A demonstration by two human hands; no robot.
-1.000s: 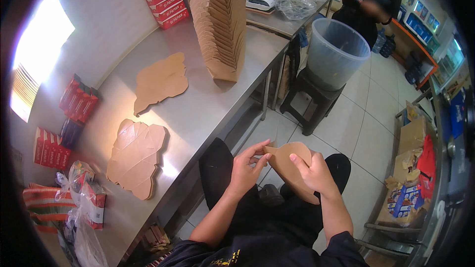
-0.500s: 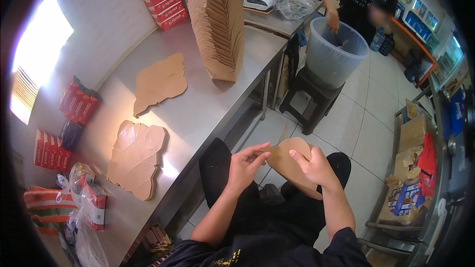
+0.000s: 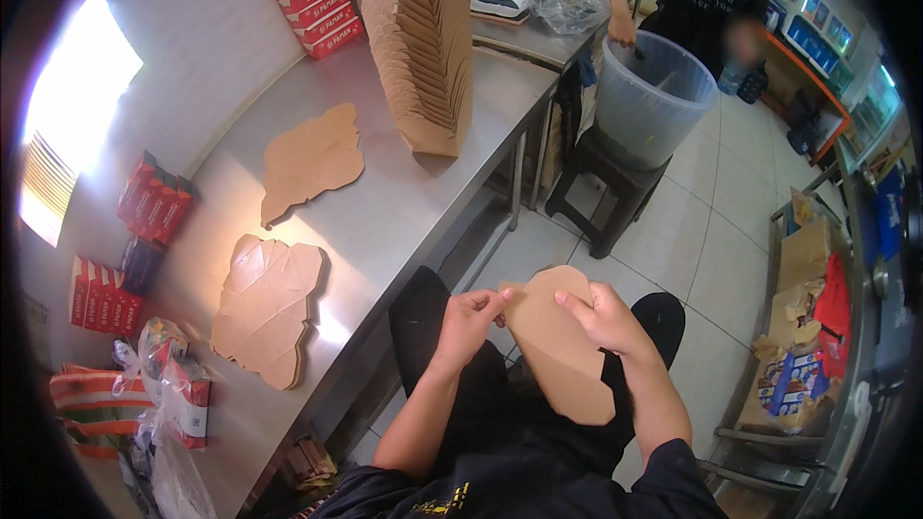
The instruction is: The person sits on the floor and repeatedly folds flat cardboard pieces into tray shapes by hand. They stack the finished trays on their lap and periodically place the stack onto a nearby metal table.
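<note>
Presently, in hand: a flat brown cardboard blank (image 3: 562,351), matte, with a rounded top and angled cut edges, is held over the lap, off the bench.
Left hand (image 3: 468,315): fingers are pinched together on the blank's upper left edge.
Right hand (image 3: 604,317): fingers are curled and clamped on the upper right edge.
Bench (image 3: 404,202): brushed steel, glossy, with a bright glare patch.
Flat stack (image 3: 264,308): creased brown blanks are piled on the bench.
Single blank (image 3: 312,161): a scalloped outline is seen lying flat, farther along.
Nested boxes (image 3: 423,48): folded brown cartons are stacked in a slanted column.
Bucket (image 3: 654,96): translucent grey plastic, round, set on a dark stool (image 3: 601,183); another person's hand (image 3: 622,31) is at its rim.
</note>
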